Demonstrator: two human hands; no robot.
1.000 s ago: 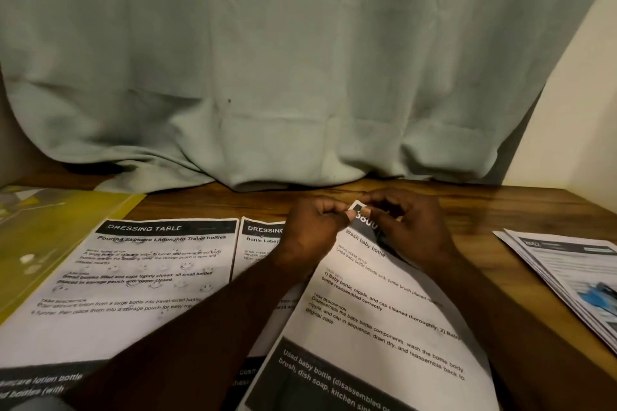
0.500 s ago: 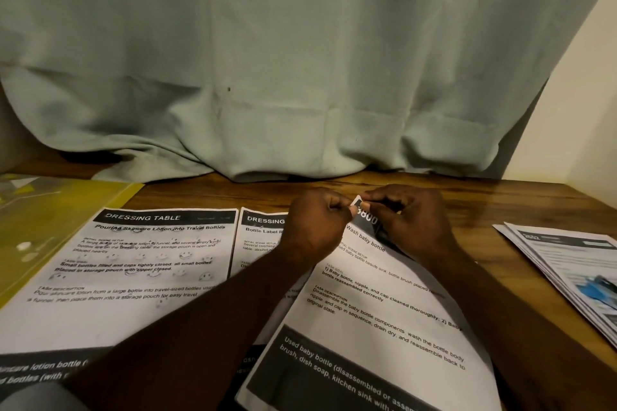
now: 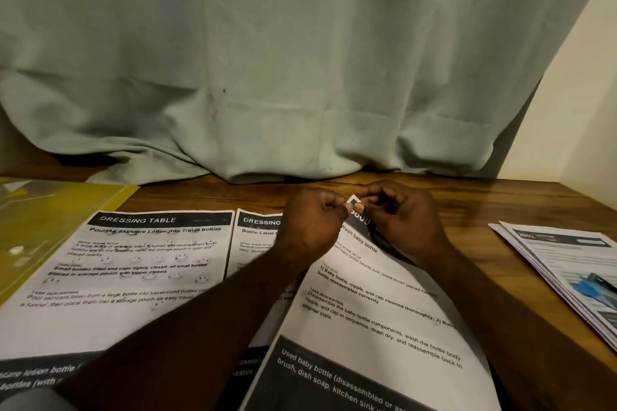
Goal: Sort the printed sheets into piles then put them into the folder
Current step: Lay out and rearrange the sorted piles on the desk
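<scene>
Sorting step, I think: left hand (image 3: pixel 314 227) & right hand (image 3: pixel 404 220), close together at frame centre, pinch the top corner of the Wash baby bottle sheet (image 3: pixel 367 327); next it needs a pile, e.g. beside the Dressing Table sheets (image 3: pixel 133 277) at lower left.

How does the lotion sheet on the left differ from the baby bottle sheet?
The lotion sheet lies flat, untouched; the baby bottle sheet has its top corner pinched by the left hand and right hand. The lotion sheet sits straight; the baby bottle sheet is skewed. Both are white prints with dark bands.
</scene>
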